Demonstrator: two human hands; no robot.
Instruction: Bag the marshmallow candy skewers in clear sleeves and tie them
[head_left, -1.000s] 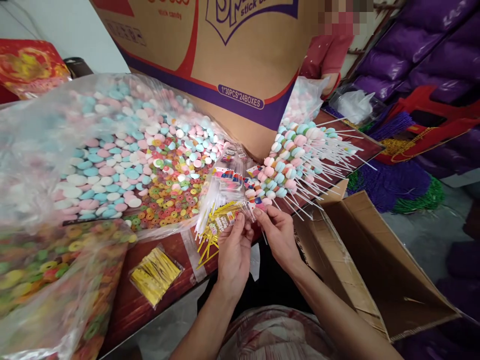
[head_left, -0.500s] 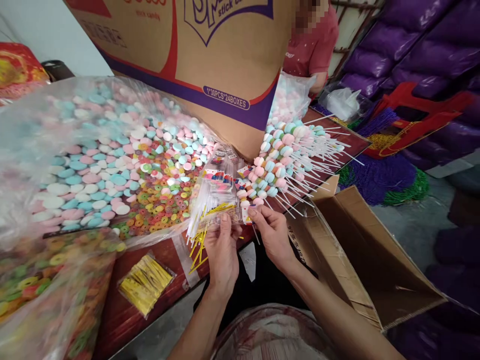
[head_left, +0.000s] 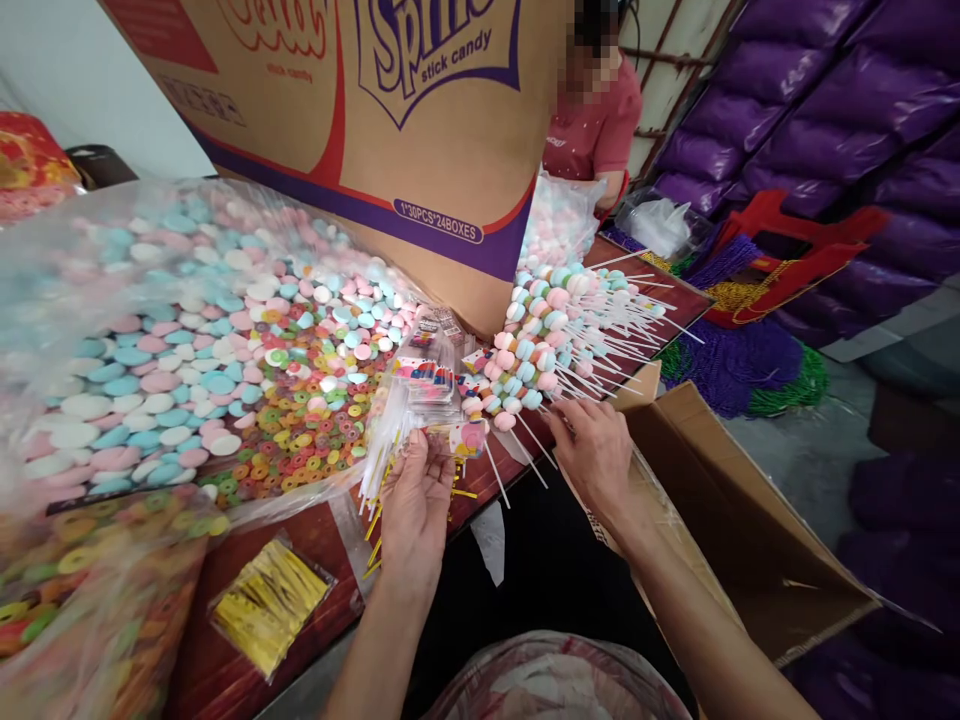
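Observation:
My left hand [head_left: 416, 500] pinches a small clear plastic bag [head_left: 466, 438] with a colourful print, its end pointing right. Under and behind that hand lie a stack of similar printed bags [head_left: 431, 375], white sticks and yellow twist ties [head_left: 373, 545]. My right hand [head_left: 592, 455] is off the bag, fingers bent and a little apart, close to the white stick ends of the candy skewers [head_left: 536, 345]. Pink, blue and white candies with coloured rings are threaded on these skewers, which lie piled on the table. Whether its fingertips touch a stick is unclear.
Loose pastel candies [head_left: 150, 380] and ring gummies [head_left: 300, 430] spread over plastic at left. A packet of yellow ties [head_left: 271, 605] lies in front. A large carton [head_left: 337, 130] stands behind, an open carton [head_left: 750, 520] at right. A person [head_left: 592, 120] sits across the table.
My right hand has let go of the printed bag and moved right toward the skewer sticks. The left hand keeps hold of the bag. The whole view has shifted slightly.

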